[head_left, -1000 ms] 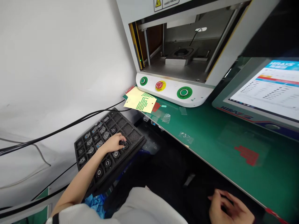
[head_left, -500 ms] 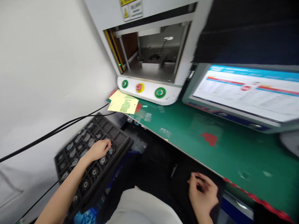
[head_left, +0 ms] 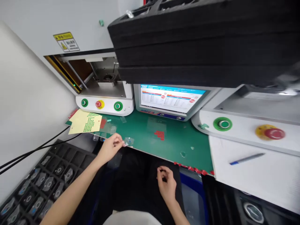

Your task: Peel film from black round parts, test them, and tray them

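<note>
My left hand [head_left: 111, 147] is at the front edge of the green mat [head_left: 140, 147], thumb and fingers pinched together. Its fingertips are beside a crumpled piece of clear film [head_left: 129, 141]; whatever they hold, if anything, is too small to make out. Over my dark-clothed lap, my right hand [head_left: 167, 185] is curled, with the thumb against the index finger. No object shows in it, though the inside of the grip is partly hidden. At lower left, a black compartment tray [head_left: 78, 158] contains several round, lens-like parts, some with clear film on them.
Behind the mat stand a press-like machine [head_left: 105, 107] with buttons and a monitor [head_left: 173, 99]. Black stacked trays [head_left: 187, 47] overhang from above. Yellow sticker sheets [head_left: 81, 122], red stickers [head_left: 160, 135] and a pen [head_left: 247, 158] on paper lie around. Cables [head_left: 35, 150] cross at left.
My left hand has left the black tray and moved right to the mat's edge. The head view has swung right, showing more of the overhead trays, paper and pen. My right hand stays curled.
</note>
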`<state>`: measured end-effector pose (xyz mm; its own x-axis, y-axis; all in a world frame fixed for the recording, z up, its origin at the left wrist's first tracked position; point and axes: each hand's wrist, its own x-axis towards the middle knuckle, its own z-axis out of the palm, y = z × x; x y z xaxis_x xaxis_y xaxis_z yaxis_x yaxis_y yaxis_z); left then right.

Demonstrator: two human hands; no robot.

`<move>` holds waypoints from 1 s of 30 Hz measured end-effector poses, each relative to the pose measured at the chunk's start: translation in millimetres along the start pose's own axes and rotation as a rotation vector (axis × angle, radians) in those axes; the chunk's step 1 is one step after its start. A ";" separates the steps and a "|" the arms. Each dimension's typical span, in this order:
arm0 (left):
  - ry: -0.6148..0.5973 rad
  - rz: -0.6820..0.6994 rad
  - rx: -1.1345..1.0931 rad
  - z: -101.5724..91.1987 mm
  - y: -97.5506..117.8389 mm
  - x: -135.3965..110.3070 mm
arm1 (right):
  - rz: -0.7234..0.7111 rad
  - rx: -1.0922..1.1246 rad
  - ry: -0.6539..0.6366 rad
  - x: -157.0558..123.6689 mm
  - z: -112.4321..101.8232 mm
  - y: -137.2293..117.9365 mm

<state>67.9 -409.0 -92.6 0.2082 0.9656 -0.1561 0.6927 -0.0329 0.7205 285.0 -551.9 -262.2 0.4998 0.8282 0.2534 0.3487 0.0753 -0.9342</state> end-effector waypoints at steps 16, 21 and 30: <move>0.089 0.018 0.550 45.3 27.5 93.0 | -0.108 -0.067 0.035 12.4 5.5 3.2; 0.058 0.307 0.598 54.9 28.3 73.9 | -0.102 -0.070 0.028 13.0 2.7 1.5; -0.138 0.558 0.547 59.4 12.3 35.7 | 0.047 -0.055 -0.008 4.4 -7.8 -4.4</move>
<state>124.9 -390.2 -129.5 0.6833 0.7298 0.0225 0.6945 -0.6591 0.2887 291.9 -552.9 -255.0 0.5102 0.8348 0.2068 0.3679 0.0055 -0.9299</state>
